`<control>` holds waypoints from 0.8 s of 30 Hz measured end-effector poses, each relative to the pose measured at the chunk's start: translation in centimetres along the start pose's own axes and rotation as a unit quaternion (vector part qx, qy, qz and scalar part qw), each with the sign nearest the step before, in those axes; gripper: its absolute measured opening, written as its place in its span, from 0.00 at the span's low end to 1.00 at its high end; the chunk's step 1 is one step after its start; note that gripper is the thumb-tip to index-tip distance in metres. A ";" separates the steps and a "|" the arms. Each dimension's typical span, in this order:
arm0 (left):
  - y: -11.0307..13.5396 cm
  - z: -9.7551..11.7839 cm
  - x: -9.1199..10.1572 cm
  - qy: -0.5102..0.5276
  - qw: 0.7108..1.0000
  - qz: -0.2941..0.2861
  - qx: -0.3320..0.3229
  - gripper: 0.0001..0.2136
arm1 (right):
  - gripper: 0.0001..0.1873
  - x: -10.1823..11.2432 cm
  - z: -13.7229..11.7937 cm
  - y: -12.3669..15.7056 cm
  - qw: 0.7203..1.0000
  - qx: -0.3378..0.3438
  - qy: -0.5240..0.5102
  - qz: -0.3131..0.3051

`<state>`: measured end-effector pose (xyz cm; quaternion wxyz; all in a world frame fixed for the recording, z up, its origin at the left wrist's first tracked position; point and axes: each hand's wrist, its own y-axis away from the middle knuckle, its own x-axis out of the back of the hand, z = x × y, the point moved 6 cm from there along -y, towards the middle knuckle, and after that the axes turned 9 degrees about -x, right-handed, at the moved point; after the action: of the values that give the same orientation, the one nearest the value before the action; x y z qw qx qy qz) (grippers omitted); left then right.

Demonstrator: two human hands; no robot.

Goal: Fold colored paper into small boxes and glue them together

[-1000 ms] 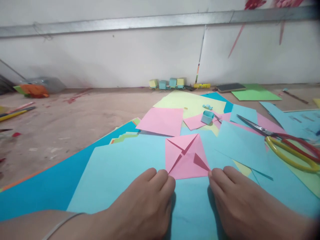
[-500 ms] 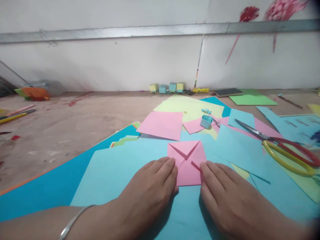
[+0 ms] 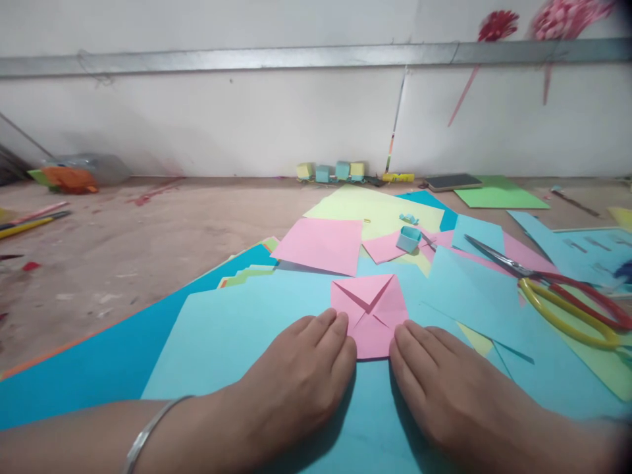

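A small pink origami paper, its corners folded in to the middle, lies on a light blue sheet. My left hand presses its lower left edge, fingers held together. At the lower right edge my right hand bears down in the same way, fingertips on the paper. Both thumbs are mostly hidden. The top flap gapes slightly, and short slanting creases meet below the centre.
Scissors with red and yellow handles lie at right on blue sheets. Behind are a flat pink sheet, a small blue paper box and a phone. Small paper blocks stand by the wall. Pencils lie far left.
My fingers have slid a little toward the lower corners of the pink paper. The raised flap on its right side now lies flatter.
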<state>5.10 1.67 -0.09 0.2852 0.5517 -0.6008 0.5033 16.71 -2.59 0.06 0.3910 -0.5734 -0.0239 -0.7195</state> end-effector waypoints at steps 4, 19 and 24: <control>-0.3 -0.2 0.0 0.036 0.999 0.005 -0.011 0.12 | 0.11 -0.5 0.3 -0.2 0.999 -0.007 -0.020 -0.027; -0.2 -2.2 -0.5 0.146 0.987 0.000 0.063 0.13 | 0.13 -1.2 2.2 -1.4 0.996 -0.022 -0.082 -0.014; 0.2 -3.9 -0.9 0.218 0.962 0.043 0.159 0.13 | 0.14 -2.5 4.1 -1.6 0.975 -0.093 -0.196 -0.041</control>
<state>4.28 5.60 0.38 0.2961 0.4406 -0.4590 0.7124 19.16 1.86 0.03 0.2939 -0.7355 -0.0567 -0.6077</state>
